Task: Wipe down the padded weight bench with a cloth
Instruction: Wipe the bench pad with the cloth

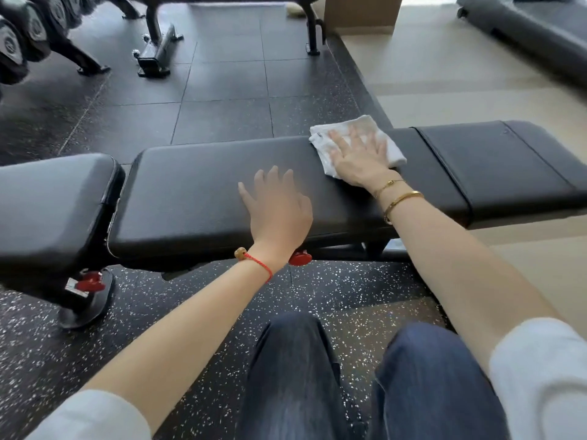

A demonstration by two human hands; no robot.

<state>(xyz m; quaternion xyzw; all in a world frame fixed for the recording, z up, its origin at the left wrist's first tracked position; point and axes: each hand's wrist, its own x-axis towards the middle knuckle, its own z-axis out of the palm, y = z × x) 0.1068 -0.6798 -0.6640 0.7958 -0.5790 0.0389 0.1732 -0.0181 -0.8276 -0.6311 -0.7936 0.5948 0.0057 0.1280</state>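
A black padded weight bench runs across the view from left to right in front of my knees. On its long middle pad lies a white cloth, toward the far edge. My right hand presses flat on the cloth with fingers spread. My left hand rests on the bare pad left of the cloth, fingers apart and holding nothing. A separate seat pad sits at the left end.
A dumbbell rack stands at the back left, another bench's frame behind. A cardboard box is at the back, a treadmill at the upper right. Red adjustment knobs hang below the bench.
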